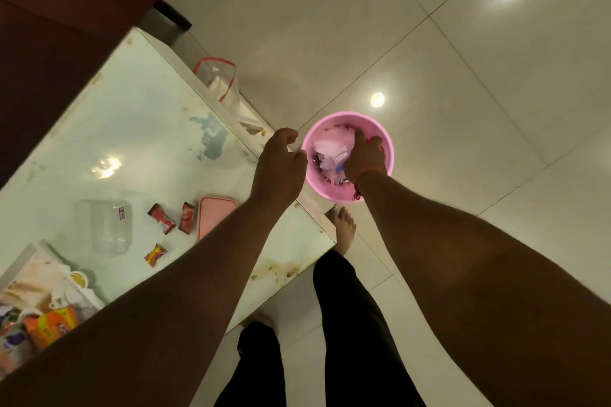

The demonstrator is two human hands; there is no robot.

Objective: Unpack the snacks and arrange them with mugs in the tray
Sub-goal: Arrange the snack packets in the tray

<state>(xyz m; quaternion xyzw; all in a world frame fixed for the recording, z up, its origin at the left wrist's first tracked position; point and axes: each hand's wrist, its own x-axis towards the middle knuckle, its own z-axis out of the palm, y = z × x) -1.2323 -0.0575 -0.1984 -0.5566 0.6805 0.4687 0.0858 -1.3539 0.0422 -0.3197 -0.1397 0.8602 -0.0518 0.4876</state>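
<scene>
Small red-wrapped snacks [161, 222], three of them loose on the white glossy table [132, 129], just beside a flat pink plastic lid [216, 220] and near a clear plastic container [105, 225]. Nearer the table's left corner, a pale printed tray [29, 277] carrying white mugs [77, 281], one of them apparently filled with a tan drink, plus orange and purple snack packets [56, 324] lying at the tray's near end. Well apart from the tray, at the table's far edge, a clear pouch with red trim [220, 76], standing open and probably emptied.

Off the table's right edge, on the tiled floor [463, 76], a round pink plastic bin [348, 155], stuffed with crumpled wrappers and pale plastic. Right hand [365, 155] down inside the bin's mouth, fingers curled over the waste, most likely pressing or dropping discarded packaging; whether anything is actually gripped, cannot tell. Left hand [281, 162] hovering at the bin's left rim above the table edge, fingers loosely curled, nothing visibly held, probably steadying or just trailing along.

Judged from the layout: unpacking largely done, rubbish being cleared, loose red snacks not yet moved into the tray. Bare feet and dark trousers close to the table's corner, beside the bin.
</scene>
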